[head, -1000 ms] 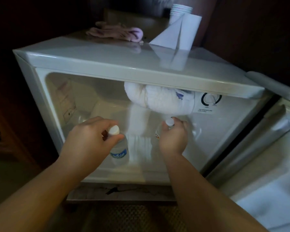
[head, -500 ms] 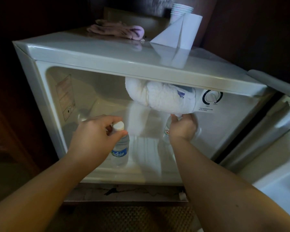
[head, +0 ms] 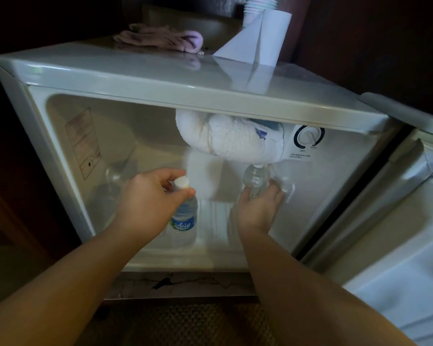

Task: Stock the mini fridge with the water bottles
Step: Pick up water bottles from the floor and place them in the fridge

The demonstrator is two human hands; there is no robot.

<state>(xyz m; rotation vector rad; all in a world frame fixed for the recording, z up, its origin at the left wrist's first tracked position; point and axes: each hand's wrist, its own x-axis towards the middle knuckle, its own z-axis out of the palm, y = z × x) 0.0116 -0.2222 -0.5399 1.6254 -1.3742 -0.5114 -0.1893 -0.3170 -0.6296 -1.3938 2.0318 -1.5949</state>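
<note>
Fridge (head: pixel 160 78) is open, door (head: pixel 398 221) swung off to my right. Left hand (head: pixel 145 203) has its fingers clamped round the neck of the labelled bottle (head: pixel 184 218), which stands upright near the front of the floor. Right hand (head: pixel 259 208) is wrapped round the lower body of the clear bottle (head: pixel 254 178), further back by the right wall.

What worries me: a big frost lump (head: pixel 225 138) hangs from the ceiling and the clear bottle's cap looks to be touching its underside. Push it further back and I reckon it jams, or tips when I let go. The labelled one sits close to the front lip, so the door might knock it over.

There's a temperature dial (head: pixel 309 136) right of the frost. On top: a pink cloth (head: pixel 160 38), a paper roll (head: pixel 268 38), and cups (head: pixel 256 6) behind it. None of that blocks me.
</note>
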